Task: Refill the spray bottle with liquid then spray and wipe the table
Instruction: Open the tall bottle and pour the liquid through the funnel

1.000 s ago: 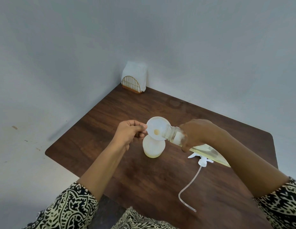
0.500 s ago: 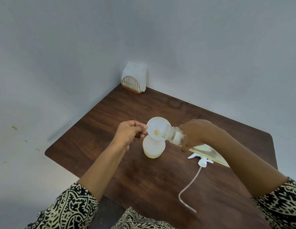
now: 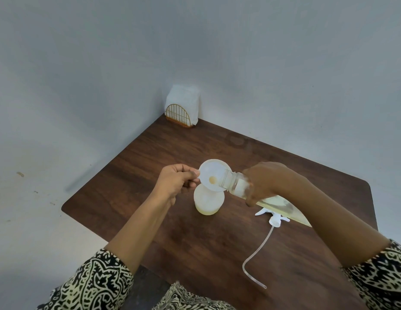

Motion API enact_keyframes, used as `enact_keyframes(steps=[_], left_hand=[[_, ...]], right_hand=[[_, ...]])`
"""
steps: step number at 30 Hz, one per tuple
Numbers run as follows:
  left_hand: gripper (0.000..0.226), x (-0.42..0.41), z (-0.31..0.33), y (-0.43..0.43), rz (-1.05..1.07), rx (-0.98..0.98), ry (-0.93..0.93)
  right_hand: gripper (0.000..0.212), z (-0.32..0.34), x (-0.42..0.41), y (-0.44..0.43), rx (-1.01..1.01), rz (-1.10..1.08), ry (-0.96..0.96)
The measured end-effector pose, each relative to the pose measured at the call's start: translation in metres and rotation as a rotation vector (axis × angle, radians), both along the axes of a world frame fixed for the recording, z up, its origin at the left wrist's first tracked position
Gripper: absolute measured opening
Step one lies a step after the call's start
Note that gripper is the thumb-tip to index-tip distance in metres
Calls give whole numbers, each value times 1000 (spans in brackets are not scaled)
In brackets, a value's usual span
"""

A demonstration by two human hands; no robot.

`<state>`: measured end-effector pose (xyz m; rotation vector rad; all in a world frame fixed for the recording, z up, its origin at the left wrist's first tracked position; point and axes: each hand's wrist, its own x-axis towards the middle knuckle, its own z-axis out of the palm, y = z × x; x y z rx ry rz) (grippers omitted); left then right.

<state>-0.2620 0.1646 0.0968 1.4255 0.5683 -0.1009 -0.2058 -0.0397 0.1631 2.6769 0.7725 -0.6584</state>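
A white translucent spray bottle (image 3: 209, 202) stands open on the dark wooden table (image 3: 150, 162), with a little yellowish liquid at its bottom. A white funnel (image 3: 214, 175) sits in its neck, and my left hand (image 3: 177, 182) pinches the funnel's rim. My right hand (image 3: 265, 182) grips a clear refill bottle (image 3: 273, 203) of pale yellow liquid, tilted with its mouth over the funnel. The white spray head (image 3: 274, 219) with its long tube (image 3: 255, 256) lies on the table to the right, partly under the refill bottle.
A gold wire napkin holder with white napkins (image 3: 182, 109) stands at the table's far corner against the grey walls. The table's left edge (image 3: 67, 204) drops to a pale floor. My patterned sleeves and lap fill the bottom of the view.
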Motion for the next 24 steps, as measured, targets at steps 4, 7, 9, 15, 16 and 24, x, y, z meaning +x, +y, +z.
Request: enact_keyframes(steps=[4,7,9,15,16,24], left_hand=[[3,0,1,0,3,-4,-2],[4,1,0,0,6,0,0],[4,1,1,0,5,4,1],[4,0,0,0,9,7,3],[3,0,0,0,8,6,3],[6,-1,0,0,4,-1,0]], right_hand=[[49,0,0,0,-6,7,8],[48,1,0,1,-8,9,11],[46,1,0,1,-8,6,11],[45,2,0,2,-14,0,17],[44,2,0,2,-16,0,16],[44,5,-3,3,-21,4,7]])
